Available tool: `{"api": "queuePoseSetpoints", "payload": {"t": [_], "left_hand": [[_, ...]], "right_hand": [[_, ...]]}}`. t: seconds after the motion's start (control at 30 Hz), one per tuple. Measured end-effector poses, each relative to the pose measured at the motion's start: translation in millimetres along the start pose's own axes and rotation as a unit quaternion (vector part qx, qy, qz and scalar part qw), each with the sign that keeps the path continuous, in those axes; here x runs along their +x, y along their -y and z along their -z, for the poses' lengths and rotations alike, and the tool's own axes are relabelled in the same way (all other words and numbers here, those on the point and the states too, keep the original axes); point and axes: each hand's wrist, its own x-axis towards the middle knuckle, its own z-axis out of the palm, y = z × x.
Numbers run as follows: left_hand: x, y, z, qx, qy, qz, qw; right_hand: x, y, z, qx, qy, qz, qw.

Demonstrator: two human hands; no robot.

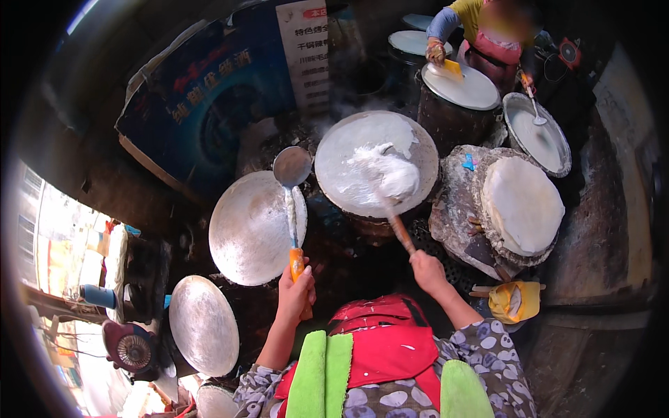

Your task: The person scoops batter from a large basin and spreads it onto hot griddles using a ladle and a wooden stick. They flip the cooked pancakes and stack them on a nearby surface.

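Observation:
My left hand (297,292) grips the orange handle of a metal ladle (291,167), its round bowl raised between two round griddles. Below the ladle lies the bare left griddle (245,230), its surface whitish. My right hand (428,271) is closed around the wooden handle of a tool (401,232) whose head is blurred and hidden in white batter. That batter (389,172) is heaped and smeared across the middle griddle (329,183), with a thin white layer towards its far side. Steam rises near the griddle's far edge. To the right, a stack of thin white round sheets (522,204) rests on a round, crusted support.
A co-worker (488,47) at the upper right holds a yellow scraper (450,69) over another griddle (462,91) and a ladle in a batter basin (538,138). A further griddle (204,326) and a small fan (130,347) are at lower left. A yellow container (525,302) stands at right.

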Motion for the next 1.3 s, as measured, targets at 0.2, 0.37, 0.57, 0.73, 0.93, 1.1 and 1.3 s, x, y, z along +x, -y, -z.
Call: {"api": "queuePoseSetpoints", "payload": {"t": [0.2,0.37,0.57,0.73,0.93,1.1,1.3], "left_hand": [[13.7,-5.5,-13.9,0.004,0.015,0.012,1.000],[15.6,-3.1,-24.3,-0.009,0.018,0.036,0.999],[30.3,-3.3,-44.5,-0.049,0.032,0.074,0.996],[34.6,2.6,-44.7,-0.042,0.025,0.069,0.996],[23.9,2.5,-59.6,-0.060,0.000,0.094,0.994],[14.2,2.0,-72.7,-0.056,-0.017,0.090,0.994],[12.2,1.3,-90.5,-0.061,-0.036,0.088,0.994]], "right_hand": [[29.9,-63.3,37.3,0.034,-0.041,-0.043,0.998],[12.6,-35.5,47.8,-0.045,0.072,0.041,0.996],[75.9,-85.0,69.6,-0.089,-0.019,-0.032,0.995],[70.0,-66.2,85.7,-0.135,0.074,0.030,0.988],[128.5,-104.6,102.2,-0.151,0.029,0.014,0.988],[232.9,-84.6,119.6,-0.199,0.017,0.047,0.979],[322.0,-50.2,102.4,-0.272,0.086,0.156,0.946]]}}
